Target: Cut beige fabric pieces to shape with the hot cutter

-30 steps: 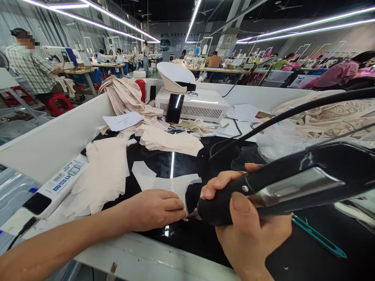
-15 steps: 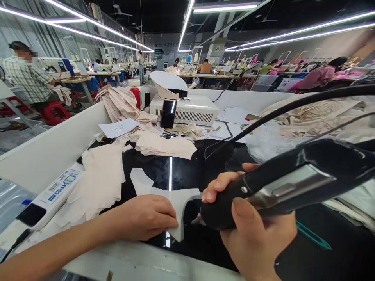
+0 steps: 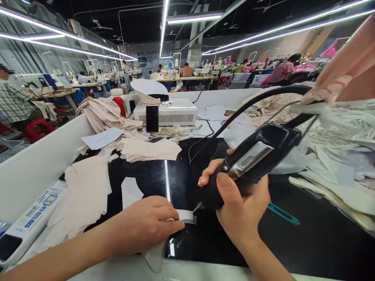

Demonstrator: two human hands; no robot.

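Note:
My right hand [image 3: 240, 207] is closed around a black corded hand tool [image 3: 252, 156] with a silver side lever, tilted so its small metal tip [image 3: 199, 207] points down left. That tip is close to the end of a pale cut piece [image 3: 186, 215], fabric or thin sheet; I cannot tell if they touch. My left hand [image 3: 152, 220] grips this piece with thumb and fingers on the black work surface [image 3: 181, 187], hiding much of it. Its lower end hangs toward the front edge. Another white piece [image 3: 131, 191] lies just beyond my left hand.
Beige fabric stacks [image 3: 88, 187] and a white-blue box [image 3: 35, 218] lie left. Behind stand a phone [image 3: 152, 119] and a vented white unit [image 3: 181, 111]. At right are a teal tool [image 3: 284, 214] and fabric piles [image 3: 336, 195]. Another person's hand [image 3: 336, 86] is near the cable.
The view has shifted right. The black tool has swung steeper and farther from the camera. The pale piece has turned under my left hand, and another person's hand has come in at upper right.

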